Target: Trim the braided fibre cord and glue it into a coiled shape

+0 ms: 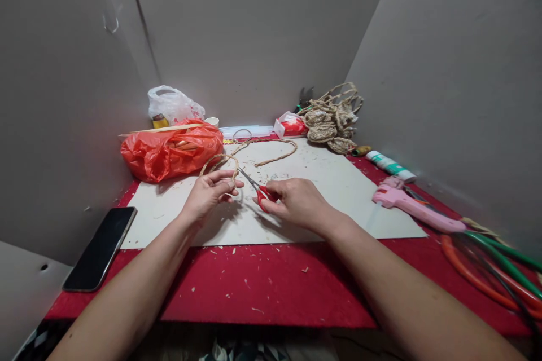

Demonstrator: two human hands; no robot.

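Note:
My left hand [215,190] pinches a braided straw rope [277,159] near one end. From my fingers the rope loops up, then runs back and to the right over the white board [339,192]. My right hand [292,200] grips a pair of red-handled scissors [254,182], with fingers in the handle loops. The blades point up and left, close to the rope at my left fingertips. Whether they touch the rope I cannot tell.
A red plastic bag [169,152] with wooden strips sits left, a phone [101,248] nearer. Rope bundles [328,124] lie back right. A pink glue gun [417,208], a white-green tube [389,166] and coloured-handled tools [503,248] line the right edge. Scraps litter the red cloth [271,287].

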